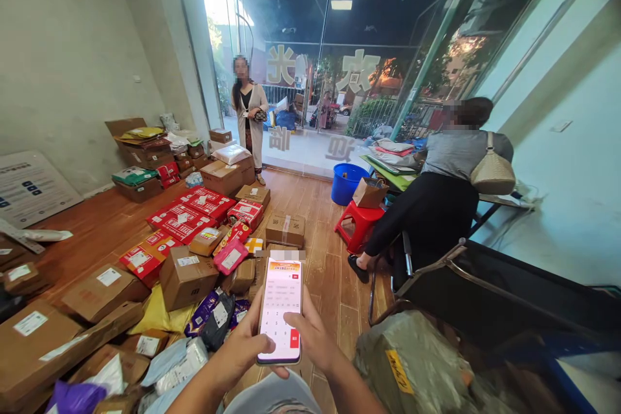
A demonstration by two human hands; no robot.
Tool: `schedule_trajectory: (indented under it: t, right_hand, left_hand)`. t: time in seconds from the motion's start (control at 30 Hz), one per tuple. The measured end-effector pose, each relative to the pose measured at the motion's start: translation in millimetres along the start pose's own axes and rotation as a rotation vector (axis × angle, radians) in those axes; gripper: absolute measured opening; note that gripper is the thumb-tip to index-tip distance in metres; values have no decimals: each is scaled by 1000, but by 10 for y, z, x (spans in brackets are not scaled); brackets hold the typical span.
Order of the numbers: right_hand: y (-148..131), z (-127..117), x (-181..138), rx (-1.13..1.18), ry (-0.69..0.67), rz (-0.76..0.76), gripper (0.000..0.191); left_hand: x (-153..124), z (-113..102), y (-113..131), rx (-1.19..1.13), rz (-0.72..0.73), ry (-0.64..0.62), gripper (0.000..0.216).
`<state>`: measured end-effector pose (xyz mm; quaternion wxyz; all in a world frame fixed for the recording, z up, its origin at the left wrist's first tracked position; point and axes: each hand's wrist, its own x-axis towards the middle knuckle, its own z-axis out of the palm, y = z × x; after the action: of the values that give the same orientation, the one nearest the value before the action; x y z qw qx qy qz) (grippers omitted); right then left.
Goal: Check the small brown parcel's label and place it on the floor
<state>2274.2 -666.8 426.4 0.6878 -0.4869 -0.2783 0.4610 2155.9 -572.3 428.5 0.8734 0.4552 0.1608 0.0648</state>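
Left hand [251, 341] and right hand [313, 339] both closed around a phone [280, 294], thumbs [262, 343] bent over its lit number keys [274, 323], forearms [208, 365] stretched forward, converging at the phone

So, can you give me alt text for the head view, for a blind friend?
A left hand and right hand hold a phone showing a number keypad. Parcels crowd the wooden floor at left; one person stands by the glass front, another person leans over at right near a red stool.
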Motion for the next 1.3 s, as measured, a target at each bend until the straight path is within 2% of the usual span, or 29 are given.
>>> schedule_trajectory:
  t: [0.2, 0.33, 0.57, 0.77, 0.87, 0.97, 1.17, 1.3]
  right_hand:
    - [-60, 3, -3, 29, 1, 4, 51]
    - [-137, 36, 76, 17, 195, 18, 49]
    - [-132, 81, 161, -15, 450, 38, 69]
    - [-76, 134, 28, -72, 387, -67, 66]
    - [12, 117, 30, -110, 491, -49, 59]
    - [55, 101, 58, -116, 512, -64, 49]
    - [-17, 146, 56, -73, 346, -102, 42]
    - [-25, 159, 53, -57, 305, -110, 43]
  left_hand:
    - [4, 5, -18, 85, 41, 29, 123]
    - [-3, -8, -3, 103, 33, 10, 122]
    - [-45, -15, 32, 80, -10, -37, 112]
    - [-48, -37, 24, 43, -10, -42, 107]
    - [-35, -65, -13, 33, 12, -21, 106]
    - [-31, -71, -24, 21, 31, 4, 107]
    - [-71, 5, 82, 61, 0, 0, 106]
    - [-70, -19, 57, 61, 7, 19, 110]
